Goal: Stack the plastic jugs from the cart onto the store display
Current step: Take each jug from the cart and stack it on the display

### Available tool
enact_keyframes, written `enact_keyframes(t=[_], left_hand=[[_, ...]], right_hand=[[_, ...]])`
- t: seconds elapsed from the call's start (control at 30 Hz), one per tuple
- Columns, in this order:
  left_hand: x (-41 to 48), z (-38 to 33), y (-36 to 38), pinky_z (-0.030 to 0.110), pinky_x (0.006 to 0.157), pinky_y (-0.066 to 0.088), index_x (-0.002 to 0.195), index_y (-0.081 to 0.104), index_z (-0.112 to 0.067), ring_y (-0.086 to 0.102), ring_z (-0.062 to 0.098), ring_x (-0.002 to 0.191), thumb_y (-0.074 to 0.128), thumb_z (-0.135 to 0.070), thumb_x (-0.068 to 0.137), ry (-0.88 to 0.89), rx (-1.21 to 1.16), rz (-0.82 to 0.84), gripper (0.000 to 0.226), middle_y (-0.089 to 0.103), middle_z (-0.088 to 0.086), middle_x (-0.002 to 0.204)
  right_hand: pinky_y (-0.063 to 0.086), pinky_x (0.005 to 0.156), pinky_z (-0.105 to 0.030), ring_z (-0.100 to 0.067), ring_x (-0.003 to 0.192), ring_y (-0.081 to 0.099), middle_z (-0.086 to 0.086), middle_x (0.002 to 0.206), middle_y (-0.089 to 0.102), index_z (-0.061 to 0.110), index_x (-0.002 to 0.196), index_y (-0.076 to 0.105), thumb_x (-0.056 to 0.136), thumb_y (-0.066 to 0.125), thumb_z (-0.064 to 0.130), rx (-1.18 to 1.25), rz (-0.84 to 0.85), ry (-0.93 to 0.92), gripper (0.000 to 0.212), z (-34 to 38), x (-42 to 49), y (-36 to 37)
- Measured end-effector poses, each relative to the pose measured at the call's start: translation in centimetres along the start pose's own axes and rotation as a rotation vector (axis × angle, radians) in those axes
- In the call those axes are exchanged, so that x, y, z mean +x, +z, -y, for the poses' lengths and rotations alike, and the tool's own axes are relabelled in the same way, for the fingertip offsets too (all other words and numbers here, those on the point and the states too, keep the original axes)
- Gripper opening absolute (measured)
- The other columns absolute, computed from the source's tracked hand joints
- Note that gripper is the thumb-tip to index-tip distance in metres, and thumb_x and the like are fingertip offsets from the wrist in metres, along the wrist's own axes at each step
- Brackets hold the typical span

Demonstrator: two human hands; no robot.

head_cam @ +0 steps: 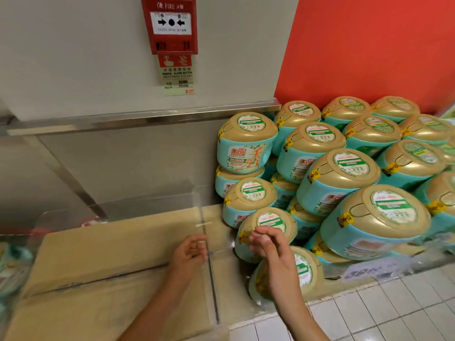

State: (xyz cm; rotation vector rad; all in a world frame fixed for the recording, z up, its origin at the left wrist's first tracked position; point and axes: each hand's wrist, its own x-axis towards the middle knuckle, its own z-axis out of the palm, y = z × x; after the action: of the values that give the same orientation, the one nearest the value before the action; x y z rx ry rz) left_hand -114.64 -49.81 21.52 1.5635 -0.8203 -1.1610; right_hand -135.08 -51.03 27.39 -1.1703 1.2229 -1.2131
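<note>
White floor tiles (pixel 369 311) run along the near foot of the jug stack (pixel 344 168), which forms the store display; no cart is in view. At the stack's near left corner both hands are empty. The left hand (pixel 188 253) has its fingers loosely curled beside the edge of a clear plastic panel (pixel 197 200); I cannot tell if it touches. The right hand (pixel 269 244), blurred, is relaxed and half spread in front of a low jug (pixel 270 220). Flattened cardboard (pixel 110 254) lies left of the stack.

The jugs are squat and round, with teal bodies under wide gold domed lids. Full, they are probably heavy, rigid and rather slick under their glossy wrap. Several lean on the lids beneath, so the layers look ready to slide. I would take each with two hands round the teal body or under the base, not by the lid. A curved seam in each lid may be a fold-down handle, but it is too small to be sure.

One upper jug (pixel 246 148) at the stack's left reads "Liby" in red. The round green lid labels are unreadable.

Above and left of the stack, a red fire alarm box (pixel 170 25) reads "FIRE". The sign (pixel 177 75) below it reads "MANUAL ALARM BUTTON" and "971078". A red wall (pixel 369 45) rises behind the stack.
</note>
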Motion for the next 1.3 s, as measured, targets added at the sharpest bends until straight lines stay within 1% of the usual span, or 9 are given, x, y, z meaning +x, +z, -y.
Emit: enact_keyframes(t=[0.1, 0.2, 0.3, 0.4, 0.5, 0.67, 0.9, 1.13, 1.3], left_hand=[[-5.6, 4.1, -1.1, 0.032, 0.075, 0.049, 0.1, 0.07, -0.009, 0.059, 0.025, 0.081, 0.059, 0.032, 0.079, -0.068, -0.023, -0.042, 0.048, 0.066, 0.012, 0.085], [-11.4, 7.2, -2.6, 0.034, 0.074, 0.049, 0.098, 0.073, -0.012, 0.061, 0.023, 0.077, 0.053, 0.033, 0.079, -0.128, -0.093, -0.12, 0.053, 0.069, 0.013, 0.086], [-17.8, 9.1, -4.3, 0.036, 0.076, 0.052, 0.1, 0.076, -0.015, 0.066, 0.025, 0.079, 0.047, 0.027, 0.083, -0.13, -0.22, -0.182, 0.055, 0.071, 0.011, 0.087], [-24.7, 10.5, -6.3, 0.038, 0.083, 0.057, 0.105, 0.078, -0.021, 0.071, 0.025, 0.086, 0.051, 0.014, 0.094, -0.102, -0.268, -0.254, 0.046, 0.074, 0.01, 0.093], [-31.0, 11.5, -8.4, 0.033, 0.082, 0.061, 0.109, 0.077, -0.021, 0.073, 0.024, 0.091, 0.053, 0.004, 0.099, -0.119, -0.317, -0.33, 0.036, 0.074, 0.008, 0.097], [-40.0, 13.6, -12.4, 0.039, 0.086, 0.058, 0.112, 0.076, -0.017, 0.071, 0.026, 0.092, 0.054, 0.003, 0.1, -0.125, -0.359, -0.503, 0.032, 0.072, 0.013, 0.1], [-51.5, 17.6, -20.1, 0.031, 0.079, 0.061, 0.113, 0.075, -0.016, 0.072, 0.026, 0.092, 0.053, -0.002, 0.102, -0.132, -0.451, -0.788, 0.028, 0.073, 0.011, 0.101], [-63.0, 22.5, -31.1, 0.032, 0.082, 0.062, 0.114, 0.075, -0.022, 0.072, 0.028, 0.096, 0.055, -0.005, 0.101, -0.149, -0.455, -1.013, 0.029, 0.073, 0.011, 0.105], [-68.4, 25.2, -39.2, 0.04, 0.087, 0.06, 0.115, 0.074, -0.023, 0.072, 0.032, 0.1, 0.056, -0.009, 0.102, -0.186, -0.462, -1.082, 0.026, 0.072, 0.011, 0.106]], right_hand=[[0.056, 0.093, -0.035, -0.023, 0.102, 0.072, -0.005, 0.104, 0.076, 0.031, 0.103, 0.073, 0.098, 0.06, 0.037, -0.01, 0.137, -0.007, 0.016, -0.2, -5.4, -1.3], [0.057, 0.095, -0.043, -0.025, 0.102, 0.073, -0.007, 0.104, 0.077, 0.029, 0.106, 0.073, 0.092, 0.059, 0.046, 0.015, 0.229, 0.023, 0.026, -1.1, -9.9, -2.8], [0.057, 0.097, -0.05, -0.028, 0.102, 0.072, -0.01, 0.101, 0.076, 0.026, 0.103, 0.074, 0.093, 0.06, 0.043, 0.044, 0.289, 0.03, 0.025, -2.3, -13.5, -4.3], [0.058, 0.092, -0.043, -0.028, 0.099, 0.073, -0.01, 0.1, 0.076, 0.026, 0.101, 0.075, 0.097, 0.058, 0.032, 0.046, 0.36, 0.069, 0.018, -3.5, -17.0, -5.1], [0.059, 0.083, -0.029, -0.025, 0.095, 0.073, -0.008, 0.099, 0.077, 0.02, 0.103, 0.075, 0.098, 0.055, 0.026, 0.024, 0.441, 0.123, 0.022, -4.4, -20.8, -4.9], [0.059, 0.09, -0.032, -0.025, 0.101, 0.073, -0.007, 0.102, 0.076, 0.01, 0.109, 0.071, 0.109, 0.051, 0.01, -0.053, 0.625, 0.187, 0.02, -6.1, -26.0, -2.8], [0.059, 0.082, -0.025, -0.025, 0.097, 0.074, -0.01, 0.102, 0.076, 0.017, 0.104, 0.074, 0.109, 0.047, 0.005, -0.09, 0.882, 0.235, 0.029, -7.1, -33.5, 6.3], [0.06, 0.09, -0.038, -0.03, 0.101, 0.073, -0.014, 0.104, 0.076, 0.011, 0.109, 0.072, 0.109, 0.047, 0.007, -0.162, 1.156, 0.213, 0.025, -8.1, -43.5, 21.5], [0.06, 0.089, -0.029, -0.024, 0.1, 0.073, -0.01, 0.104, 0.077, 0.008, 0.115, 0.069, 0.11, 0.047, 0.01, -0.217, 1.273, 0.158, 0.023, -8.5, -50.3, 31.2]])
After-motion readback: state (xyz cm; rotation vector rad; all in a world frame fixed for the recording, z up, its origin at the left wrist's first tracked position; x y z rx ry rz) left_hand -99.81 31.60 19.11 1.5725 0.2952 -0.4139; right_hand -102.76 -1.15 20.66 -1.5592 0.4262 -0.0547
